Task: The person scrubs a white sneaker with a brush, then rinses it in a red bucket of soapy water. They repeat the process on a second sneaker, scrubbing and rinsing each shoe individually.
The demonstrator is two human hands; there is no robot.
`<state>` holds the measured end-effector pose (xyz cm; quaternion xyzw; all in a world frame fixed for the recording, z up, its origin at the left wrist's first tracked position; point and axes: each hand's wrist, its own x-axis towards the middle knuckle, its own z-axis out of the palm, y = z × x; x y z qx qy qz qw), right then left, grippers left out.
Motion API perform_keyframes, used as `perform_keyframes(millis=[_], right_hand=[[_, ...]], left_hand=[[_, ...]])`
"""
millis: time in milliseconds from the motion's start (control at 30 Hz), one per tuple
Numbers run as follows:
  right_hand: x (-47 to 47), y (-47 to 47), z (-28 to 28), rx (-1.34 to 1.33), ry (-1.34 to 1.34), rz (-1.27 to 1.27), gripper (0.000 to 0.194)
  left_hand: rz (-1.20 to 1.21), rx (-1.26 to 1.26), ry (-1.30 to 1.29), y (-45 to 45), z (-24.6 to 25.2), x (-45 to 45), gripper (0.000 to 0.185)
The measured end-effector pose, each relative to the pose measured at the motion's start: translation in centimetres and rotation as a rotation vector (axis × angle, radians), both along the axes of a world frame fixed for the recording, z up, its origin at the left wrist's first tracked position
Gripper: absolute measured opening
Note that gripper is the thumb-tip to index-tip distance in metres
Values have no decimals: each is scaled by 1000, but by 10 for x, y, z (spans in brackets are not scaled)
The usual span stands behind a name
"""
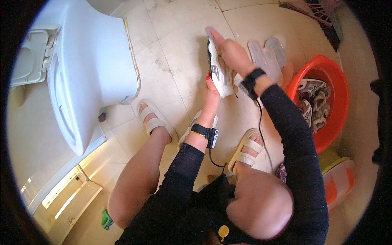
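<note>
A white sneaker (221,78) with a dark sole is held up in front of me, its sole side turned to the left. My left hand (212,92) grips the sneaker at its lower end, the thumb with a red nail against the sole edge. At the sneaker's upper end, my right hand (234,55) is blurred, fingers folded around a small purplish thing (210,30) whose kind I cannot tell. Several shoe insoles (264,55) lie on the tiled floor beyond my right wrist. Partly hidden behind my left wrist, another light shoe (186,134) rests on the floor.
An orange-red plastic basin (338,95) at the right holds several sneakers (312,87). Below it are more plastic basins (340,180). A pale toilet (101,61) stands at the left. Black cables hang from both wristbands. A green object (106,219) lies at the lower left.
</note>
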<state>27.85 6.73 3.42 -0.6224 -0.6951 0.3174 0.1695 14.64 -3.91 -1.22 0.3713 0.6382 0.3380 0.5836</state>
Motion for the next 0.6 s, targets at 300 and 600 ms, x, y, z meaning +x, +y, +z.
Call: perform_keyframes(millis=[300, 600], right_hand=[[20, -12, 2, 132, -104, 5, 58], [43, -18, -3, -32, -176, 30, 55]], left_hand=[[-121, 110, 468, -6, 10, 8, 58], [-343, 67, 1121, -5, 46, 3, 77]])
